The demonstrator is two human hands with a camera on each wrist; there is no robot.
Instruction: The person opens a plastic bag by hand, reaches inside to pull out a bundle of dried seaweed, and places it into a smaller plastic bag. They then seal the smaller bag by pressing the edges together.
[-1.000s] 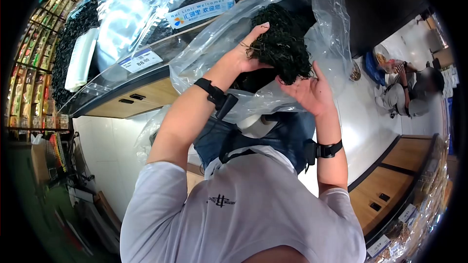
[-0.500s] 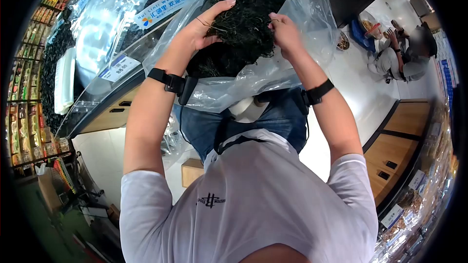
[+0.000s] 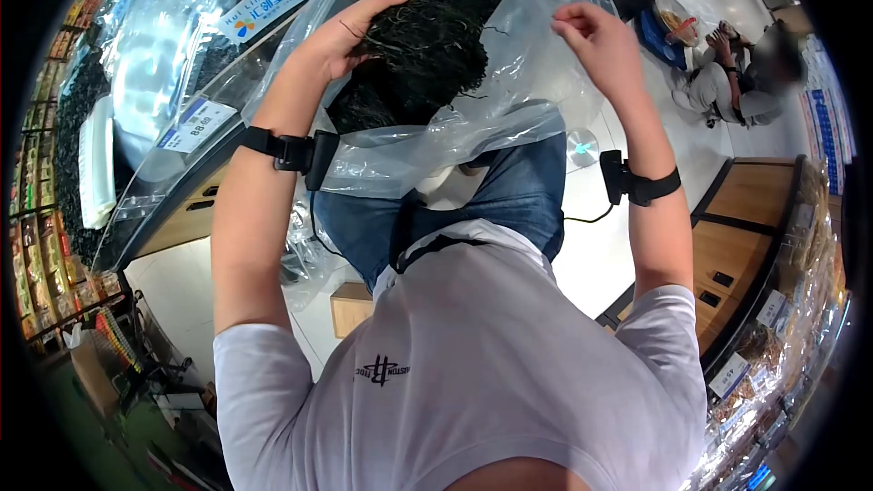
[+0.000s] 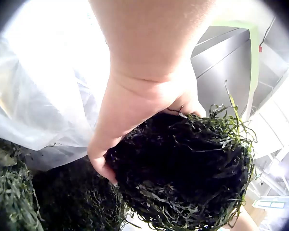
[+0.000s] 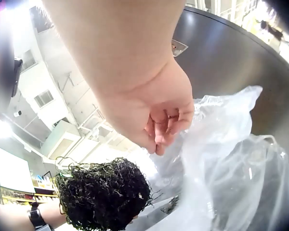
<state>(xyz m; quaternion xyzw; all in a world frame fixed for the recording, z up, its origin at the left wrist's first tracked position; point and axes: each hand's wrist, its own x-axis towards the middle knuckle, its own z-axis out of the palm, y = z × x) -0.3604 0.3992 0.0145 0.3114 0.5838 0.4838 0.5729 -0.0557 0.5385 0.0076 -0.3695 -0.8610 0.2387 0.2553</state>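
Observation:
My left hand (image 3: 338, 38) grips a big tangled clump of dark green dried seaweed (image 3: 423, 32), thumb along its near top and the other fingers behind it. In the left wrist view the clump (image 4: 183, 168) hangs under the palm, with loose strands sticking out. More seaweed (image 4: 12, 185) lies below it inside a large clear plastic bag (image 3: 523, 55), which stands open. My right hand (image 3: 605, 50) is apart from the clump, to its right, above the side of the bag. In the right wrist view its fingers (image 5: 171, 120) curl in and the fingertips meet the thumb; nothing shows between them.
At the left stands a display bin with packaged goods, a price tag (image 3: 195, 125) and a white roll (image 3: 97, 164). A person (image 3: 746, 73) crouches at the far right. Wooden cabinets (image 3: 750, 195) line the right side, and a dark panel (image 5: 231, 53) rises beyond the bag.
My right hand first cupped the clump from below, then pinched at its right edge, and has now drawn away to the right. The left hand keeps its hold, shifting left in view.

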